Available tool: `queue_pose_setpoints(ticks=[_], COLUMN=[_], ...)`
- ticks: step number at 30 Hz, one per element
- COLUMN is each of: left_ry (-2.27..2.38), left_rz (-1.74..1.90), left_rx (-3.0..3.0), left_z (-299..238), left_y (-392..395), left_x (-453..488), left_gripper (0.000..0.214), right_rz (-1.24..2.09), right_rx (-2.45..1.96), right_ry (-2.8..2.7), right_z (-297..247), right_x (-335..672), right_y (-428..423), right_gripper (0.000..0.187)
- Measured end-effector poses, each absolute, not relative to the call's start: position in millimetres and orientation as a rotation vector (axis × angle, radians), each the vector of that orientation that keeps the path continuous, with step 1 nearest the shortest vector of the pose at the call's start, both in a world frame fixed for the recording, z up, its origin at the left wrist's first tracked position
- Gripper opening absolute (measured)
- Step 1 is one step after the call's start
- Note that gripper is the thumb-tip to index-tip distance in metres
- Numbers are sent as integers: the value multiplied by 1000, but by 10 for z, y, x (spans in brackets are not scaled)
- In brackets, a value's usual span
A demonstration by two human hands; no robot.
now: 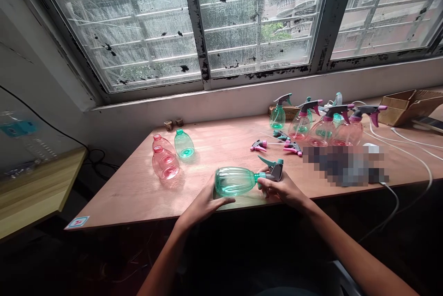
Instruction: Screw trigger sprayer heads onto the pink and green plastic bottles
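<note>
A green transparent spray bottle (235, 181) lies sideways above the table's front edge, its base to the left. My left hand (209, 196) is closed around the base, thumb below, the other fingers mostly hidden behind it. My right hand (279, 189) pinches the collar of the grey and green spray head (276, 170) at the bottle's neck. Left of them stand a green bottle (184, 143) and two pink bottles (165, 162) without spray heads. Several loose spray heads (259, 145) with pink or green triggers lie behind my right hand.
Several bottles with spray heads (324, 125) stand at the back right. Beyond them are an open cardboard box (410, 106) and white cables (411, 146). A blurred patch (346, 166) covers the right front. Two small brown blocks (168, 125) sit by the wall below the window.
</note>
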State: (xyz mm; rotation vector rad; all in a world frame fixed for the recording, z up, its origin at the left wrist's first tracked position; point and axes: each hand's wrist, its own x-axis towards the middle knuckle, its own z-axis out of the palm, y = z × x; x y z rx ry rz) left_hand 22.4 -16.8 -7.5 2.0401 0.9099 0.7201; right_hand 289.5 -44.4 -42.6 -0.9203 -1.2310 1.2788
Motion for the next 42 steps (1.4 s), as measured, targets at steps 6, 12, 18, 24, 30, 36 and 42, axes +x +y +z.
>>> queue_pose_setpoints(ticks=[6, 12, 18, 24, 30, 36, 42], left_ry=[821, 753, 751, 772, 771, 761, 750], left_rz=[836, 802, 809, 784, 823, 799, 822], left_rx=[1853, 1762, 1831, 1823, 1814, 1761, 1770], left_z=[-175, -85, -159, -110, -140, -104, -114], left_y=[-135, -189, -146, -179, -157, -170, -155], left_x=[212, 226, 215, 222, 219, 228, 209], left_gripper=[104, 83, 97, 81, 98, 88, 90], right_rz=[1263, 1241, 1209, 1231, 1200, 1225, 1216], right_rx=[-888, -879, -865, -843, -848, -844, -826], right_ry=[-1213, -1207, -1189, -1194, -1191, -1184, -1183], right_z=[-465, -483, -476, -482, -479, -474, -473], right_x=[2896, 2909, 2912, 2906, 2900, 2904, 2899], right_y=[-429, -419, -419, -424, -422, -432, -434], right_gripper=[34, 31, 30, 31, 29, 31, 29])
